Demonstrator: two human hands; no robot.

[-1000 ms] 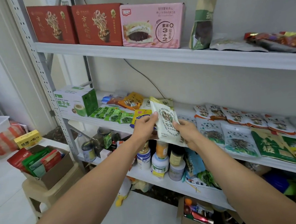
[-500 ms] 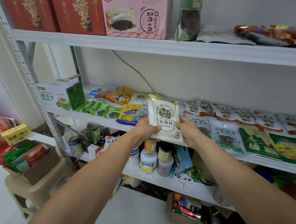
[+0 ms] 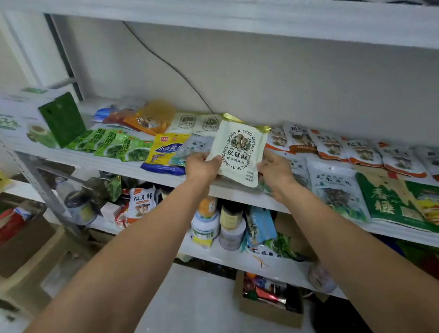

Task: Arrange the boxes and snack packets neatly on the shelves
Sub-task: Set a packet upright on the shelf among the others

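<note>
where the two hands meet: a cream seasoning packet [image 3: 239, 150] with a gold top seal, printed face toward the camera, tilted so its top leans right
packet location: over the front edge of the middle shelf [image 3: 220, 189], between a yellow-and-blue packet [image 3: 167, 155] and the rows of mushroom packets [image 3: 329, 144] – whether it touches anything beneath cannot be told
left hand [image 3: 202, 166]: grip holding the packet's lower left edge, thumb on the printed face, fingers behind
right hand [image 3: 274, 170]: grip holding the lower right edge, thumb along the side, fingers hidden behind the packet
shelf, far left: a green-and-white box [image 3: 26, 118] standing at the end
shelf, left of centre: green seaweed packets [image 3: 108, 145] lying overlapped in a row, an orange packet [image 3: 153, 116] behind them
shelf, behind the held packet: two matching cream packets [image 3: 194, 121] lying flat side by side
shelf below: jars and bottles [image 3: 213, 221] crowded together – labels too blurred to read
floor: an open cardboard box [image 3: 270, 302] of wrapped items, under the shelving
</note>
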